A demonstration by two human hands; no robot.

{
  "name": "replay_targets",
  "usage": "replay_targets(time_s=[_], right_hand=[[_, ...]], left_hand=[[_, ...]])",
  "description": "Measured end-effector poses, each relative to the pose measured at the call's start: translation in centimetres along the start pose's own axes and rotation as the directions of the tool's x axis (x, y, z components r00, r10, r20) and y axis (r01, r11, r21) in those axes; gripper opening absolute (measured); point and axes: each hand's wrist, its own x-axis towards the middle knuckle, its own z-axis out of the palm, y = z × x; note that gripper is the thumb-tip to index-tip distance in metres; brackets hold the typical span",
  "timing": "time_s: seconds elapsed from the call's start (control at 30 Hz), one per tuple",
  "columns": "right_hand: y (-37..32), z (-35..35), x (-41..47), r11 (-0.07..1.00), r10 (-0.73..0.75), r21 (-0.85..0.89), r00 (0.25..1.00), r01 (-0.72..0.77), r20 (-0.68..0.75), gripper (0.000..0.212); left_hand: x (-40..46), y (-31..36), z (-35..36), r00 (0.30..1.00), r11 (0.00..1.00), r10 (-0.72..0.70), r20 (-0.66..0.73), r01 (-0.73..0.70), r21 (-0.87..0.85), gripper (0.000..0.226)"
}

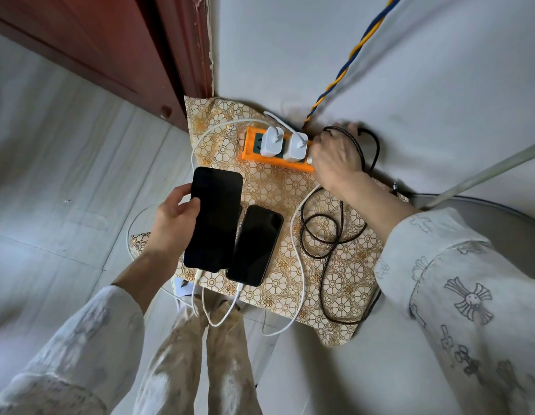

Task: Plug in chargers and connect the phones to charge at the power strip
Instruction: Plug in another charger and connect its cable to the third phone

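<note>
Head view, looking down on a small table under a gold floral cloth [290, 187], set in a corner by a dark red door frame [182, 55]. An orange power strip [254, 152] lies at the far edge of the cloth, near the wall. Two white charger bricks are plugged into it side by side: the left charger [271, 142] and the right charger [296, 146], each with a white cable leaving it.

Nearer than the strip, the left hand [173, 218] grips a large black phone [214, 218] by its left edge, thumb on the dark screen; a white cable [196, 298] is plugged into its near end. Just right of it a smaller black phone [255, 245] lies flat on the cloth, screen dark, with its own white cable [230, 307] in its near end.

The right hand [335, 158] is at the strip's right end, fingers curled over a dark braided cable [368, 145] that loops behind the hand and coils on the cloth to the right of the phones. A blue-and-yellow twisted cord [347, 64] climbs the wall from behind the strip.
</note>
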Motion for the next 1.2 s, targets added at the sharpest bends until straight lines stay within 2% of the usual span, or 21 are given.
replay_targets(time_s=[0.2,0.33,0.47,0.5,0.6,0.67,0.8,0.87,0.93,0.97,1.0,1.07,1.2], right_hand=[[-0.1,0.1,0.4,0.997,-0.045,-0.066,0.998,0.047,0.034,0.025],[0.1,0.2,0.1,0.998,-0.046,-0.040,0.999,0.046,0.007,0.033],[-0.8,0.4,-1.4,0.963,0.097,0.261,0.985,-0.058,-0.139,0.065],[-1.3,0.3,-2.2,0.939,0.123,0.340,0.976,-0.056,-0.180,0.066],[-2.6,1.0,-5.2,0.837,0.211,0.546,0.914,0.015,-0.347,0.047],[-3.4,2.1,-7.7,0.753,0.309,0.658,0.873,0.018,-0.378,0.035],[-4.8,6.3,-11.3,0.603,0.468,0.778,0.868,-0.174,-0.168,0.023],[-4.6,8.6,-11.9,0.501,0.532,0.788,0.845,-0.358,0.046,0.038],[-4.1,10.5,-11.8,0.353,0.562,0.766,0.776,-0.538,0.286,0.050],[-4.0,11.3,-11.7,0.318,0.542,0.741,0.754,-0.592,0.371,0.054],[-4.1,12.1,-11.6,0.327,0.507,0.715,0.754,-0.617,0.419,0.057],[-4.8,13.0,-11.9,0.377,0.445,0.706,0.786,-0.600,0.430,0.060],[-6.6,13.9,-13.4,0.506,0.510,0.695,0.827,-0.511,0.237,0.042]], left_hand=[[-0.2,0.6,-0.1,1.000,1.000,0.013,0.004,-0.013,-0.022,0.025],[-0.7,0.7,-0.5,1.000,0.999,0.031,0.001,-0.031,-0.010,0.025],[-1.4,0.4,-1.0,0.999,0.999,0.036,-0.005,-0.036,0.032,0.027],[-1.5,0.3,-1.2,0.999,0.999,0.034,-0.007,-0.033,0.035,0.028],[-2.2,-0.1,-1.3,1.000,0.999,0.023,-0.015,-0.023,0.033,0.027],[-2.8,-0.5,-1.1,1.000,0.999,0.015,-0.016,-0.014,0.035,0.025],[-3.7,-2.0,-0.5,1.000,0.999,0.007,-0.011,-0.006,0.042,0.024],[-4.0,-2.8,-0.1,1.000,0.997,0.018,-0.021,-0.016,0.069,0.024],[-4.1,-3.3,0.1,1.000,0.995,0.021,-0.014,-0.020,0.094,0.024],[-4.1,-3.6,0.2,1.000,0.994,0.021,-0.007,-0.020,0.104,0.024],[-4.2,-3.8,0.4,1.000,0.994,0.021,-0.004,-0.021,0.110,0.024],[-4.4,-4.1,0.5,1.000,0.993,0.021,-0.002,-0.021,0.120,0.024],[-5.2,-4.3,1.0,0.999,0.991,0.024,0.035,-0.028,0.130,0.024]])
